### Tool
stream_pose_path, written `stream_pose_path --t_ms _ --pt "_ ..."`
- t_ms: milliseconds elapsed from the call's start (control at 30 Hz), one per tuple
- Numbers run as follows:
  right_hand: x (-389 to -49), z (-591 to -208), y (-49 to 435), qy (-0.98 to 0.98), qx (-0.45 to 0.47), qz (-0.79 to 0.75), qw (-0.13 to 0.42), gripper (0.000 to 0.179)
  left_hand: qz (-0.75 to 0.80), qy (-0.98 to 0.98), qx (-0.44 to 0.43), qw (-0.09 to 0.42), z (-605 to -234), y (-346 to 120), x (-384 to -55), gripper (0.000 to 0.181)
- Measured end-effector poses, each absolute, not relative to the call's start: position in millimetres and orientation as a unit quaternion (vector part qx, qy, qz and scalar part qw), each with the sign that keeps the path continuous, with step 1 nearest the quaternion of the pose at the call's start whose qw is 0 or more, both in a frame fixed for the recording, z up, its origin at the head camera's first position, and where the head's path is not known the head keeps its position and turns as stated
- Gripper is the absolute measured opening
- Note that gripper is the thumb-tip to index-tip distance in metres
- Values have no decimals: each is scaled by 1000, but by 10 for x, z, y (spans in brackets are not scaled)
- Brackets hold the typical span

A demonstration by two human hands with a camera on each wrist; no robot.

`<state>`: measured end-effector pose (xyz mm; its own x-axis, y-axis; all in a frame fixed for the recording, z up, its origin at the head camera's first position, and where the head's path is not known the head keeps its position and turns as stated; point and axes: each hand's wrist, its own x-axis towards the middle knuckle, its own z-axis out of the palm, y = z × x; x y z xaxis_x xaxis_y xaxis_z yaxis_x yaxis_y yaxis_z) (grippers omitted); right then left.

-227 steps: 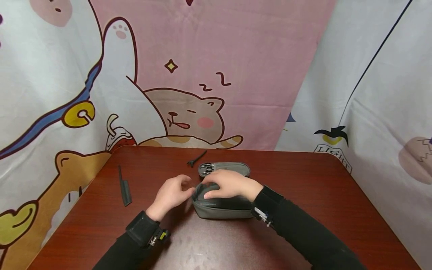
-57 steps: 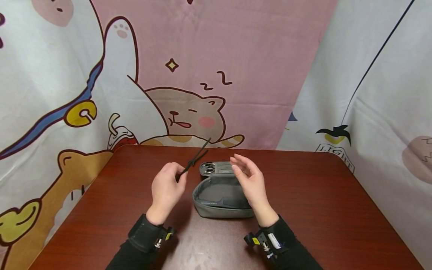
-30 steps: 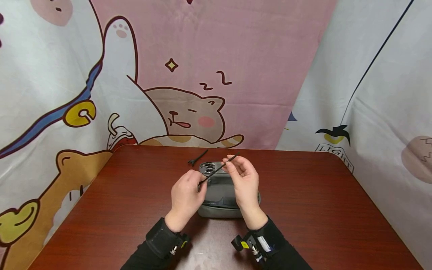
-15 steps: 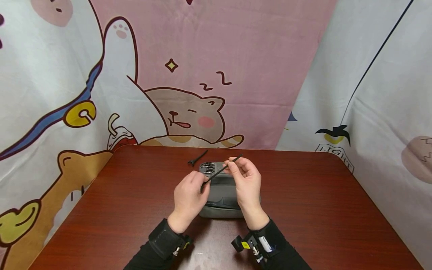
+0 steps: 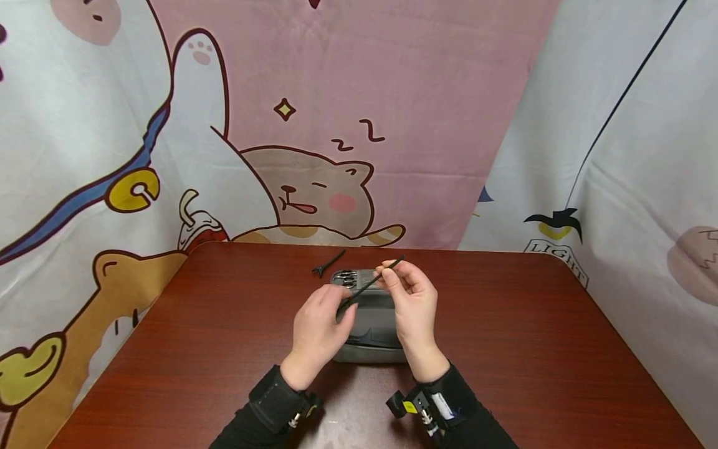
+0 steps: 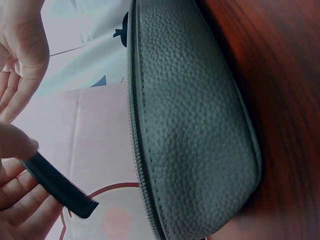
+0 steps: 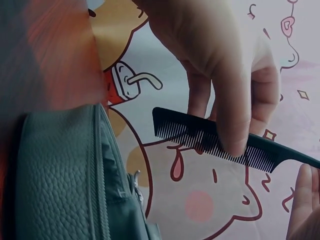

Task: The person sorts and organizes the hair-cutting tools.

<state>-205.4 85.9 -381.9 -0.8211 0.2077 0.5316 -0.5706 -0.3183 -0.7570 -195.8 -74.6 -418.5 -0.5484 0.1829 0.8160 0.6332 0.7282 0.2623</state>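
Observation:
A dark tail comb (image 5: 370,284) slants upward between both hands, above an unzipped grey case. My left hand (image 5: 318,327) grips its toothed part, thumb on one side and fingers behind, as the left wrist view shows of the comb (image 6: 60,192). With thumb and fingertips my right hand (image 5: 416,312) pinches the thin tail. Fine teeth point down along the comb (image 7: 172,122) in the right wrist view. The pebbled grey case (image 5: 370,355) stands on the table below, partly hidden by the hands; a dark grey item (image 5: 370,337) shows inside it.
Silvery tools (image 5: 348,279) sit in the case's raised lid at the back. A dark hair clip (image 5: 327,264) lies behind the case, on the left. The brown table (image 5: 533,349) ends at a printed cloth backdrop (image 5: 432,125).
The comb, earlier lying at the table's left, was picked up by my left hand and brought over the case. My right hand has since taken its tail. Lately both hands shift slightly right.

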Motion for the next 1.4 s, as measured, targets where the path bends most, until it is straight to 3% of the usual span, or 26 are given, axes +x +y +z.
stream_pose_path --t_ms 433,800,1067,1400 --pt "-2117 -3676 1088 -600 199 713 303 15 -280 -859 -224 366 -4182 -959 -1965 46" --pt "-2133 -3606 1205 -624 221 678 321 12 -292 -912 -148 249 -4193 -1114 -1979 70" --pt "-2129 -3585 1230 -660 253 627 328 13 -300 -928 -121 183 -4219 -1221 -2044 74" --pt "-2164 -3546 1258 -698 313 563 312 23 -311 -944 -102 41 -4252 -1377 -2130 82"
